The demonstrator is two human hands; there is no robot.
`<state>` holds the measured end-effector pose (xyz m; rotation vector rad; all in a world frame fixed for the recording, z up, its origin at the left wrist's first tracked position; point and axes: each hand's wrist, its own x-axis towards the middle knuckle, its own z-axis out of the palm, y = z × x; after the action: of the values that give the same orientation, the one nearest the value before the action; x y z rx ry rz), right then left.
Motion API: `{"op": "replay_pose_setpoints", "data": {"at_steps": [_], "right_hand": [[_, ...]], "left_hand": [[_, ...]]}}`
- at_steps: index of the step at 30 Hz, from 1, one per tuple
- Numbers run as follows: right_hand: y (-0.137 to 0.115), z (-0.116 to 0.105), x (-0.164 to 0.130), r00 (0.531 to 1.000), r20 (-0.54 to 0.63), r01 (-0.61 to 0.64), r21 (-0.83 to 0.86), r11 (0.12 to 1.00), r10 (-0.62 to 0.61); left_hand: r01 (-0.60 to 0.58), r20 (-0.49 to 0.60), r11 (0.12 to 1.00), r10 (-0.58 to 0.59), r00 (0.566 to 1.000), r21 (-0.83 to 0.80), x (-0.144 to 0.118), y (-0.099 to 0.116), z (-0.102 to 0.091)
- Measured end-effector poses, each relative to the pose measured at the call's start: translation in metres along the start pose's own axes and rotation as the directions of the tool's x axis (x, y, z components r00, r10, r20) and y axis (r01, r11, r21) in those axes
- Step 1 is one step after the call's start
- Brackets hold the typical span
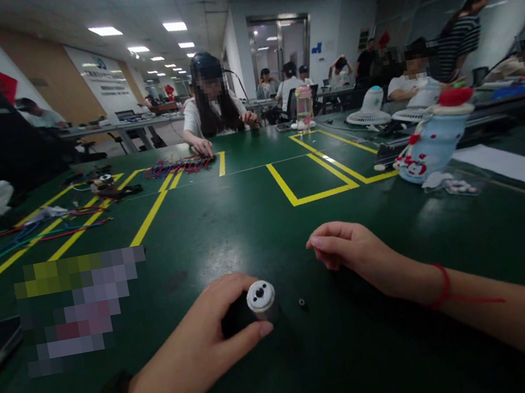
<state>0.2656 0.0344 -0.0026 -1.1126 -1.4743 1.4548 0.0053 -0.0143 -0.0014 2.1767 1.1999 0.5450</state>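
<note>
A: Head view, figure legend: which stage is being shown?

B: A gripping stage, by judgement. A small cylindrical part (260, 300) is being held upright on the green desk (256, 218) by the left hand (203, 352), whose fingers are being curled around its dark body while the thumb is being pressed against its side. The right hand (356, 253) is being rested on the desk well apart from it, loosely curled and holding nothing.

A: What is being called for next?

B: Probably a fine pinch. A tiny dark ring (302, 302) is lying just beside the cylinder, between the two hands, and it would need to be picked up by the fingertips while the cylinder is being kept steady.

A: How is the part being presented?

B: Its pale, round end cap is being turned upward toward the camera, with a dark central hole and smaller dots around it. The body below looks black; most of it is being hidden by the fingers, so its length cannot be told.
</note>
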Motion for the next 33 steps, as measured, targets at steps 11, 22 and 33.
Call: {"op": "replay_pose_setpoints", "data": {"at_steps": [11, 22, 33], "right_hand": [[-0.004, 0.011, -0.021, 0.895, 0.38, 0.428, -0.589, 0.685, -0.233], [-0.029, 0.032, -0.006, 0.85, 0.329, 0.527, -0.532, 0.662, -0.412], [-0.045, 0.05, -0.005, 0.854, 0.394, 0.516, -0.558, 0.65, -0.34]], "left_hand": [[0.001, 0.0, 1.0, -0.001, 1.0, 0.005, 0.002, 0.002, 0.0], [-0.031, -0.003, 1.0, 0.031, 1.0, 0.003, 0.003, 0.002, 0.0], [-0.031, -0.007, 0.999, 0.031, 1.0, -0.014, 0.003, -0.002, 0.002]]}}
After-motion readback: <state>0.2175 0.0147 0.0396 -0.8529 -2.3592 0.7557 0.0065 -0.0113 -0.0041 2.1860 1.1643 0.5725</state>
